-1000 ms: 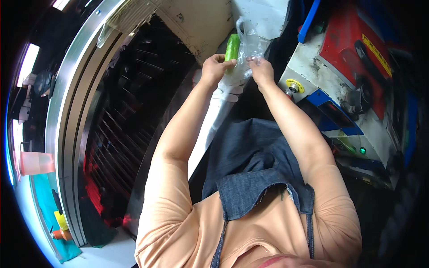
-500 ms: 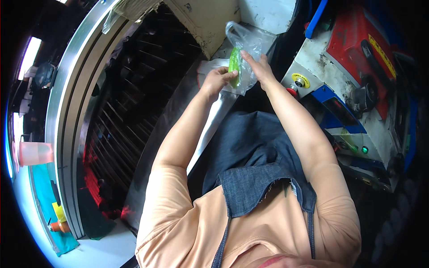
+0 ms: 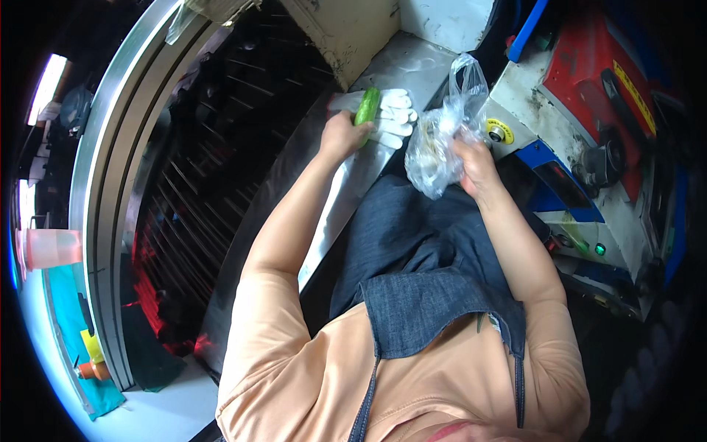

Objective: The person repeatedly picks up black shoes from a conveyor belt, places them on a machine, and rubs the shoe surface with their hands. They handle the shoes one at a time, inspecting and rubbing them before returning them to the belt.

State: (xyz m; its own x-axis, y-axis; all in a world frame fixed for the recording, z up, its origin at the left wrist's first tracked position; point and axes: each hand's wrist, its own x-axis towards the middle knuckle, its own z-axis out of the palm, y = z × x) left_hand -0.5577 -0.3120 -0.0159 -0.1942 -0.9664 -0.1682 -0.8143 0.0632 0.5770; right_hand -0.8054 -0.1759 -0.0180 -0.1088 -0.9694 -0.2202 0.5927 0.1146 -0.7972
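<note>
My left hand (image 3: 342, 138) is closed around the lower part of a green cucumber (image 3: 367, 107), which points up and away. Beneath the cucumber, white work gloves (image 3: 395, 118) lie on a metal ledge (image 3: 401, 66), their fingers toward the right. My right hand (image 3: 475, 162) grips a clear plastic bag (image 3: 434, 158) over my lap, apart from the left hand. The bag hangs crumpled with its handle loops standing up; something pale shows faintly inside, but I cannot make out what.
On the right stands a machine with a red cover (image 3: 585, 81), a yellow-ringed button (image 3: 500, 132) and a green light (image 3: 600, 250). A dark slatted bed (image 3: 199, 169) with a curved metal rail (image 3: 110, 191) lies left. A pink cup (image 3: 51, 248) stands beyond the rail.
The cucumber has come out of the bag in my left hand, moving slightly left. My right hand has drawn the bag right and nearer, uncovering the gloves.
</note>
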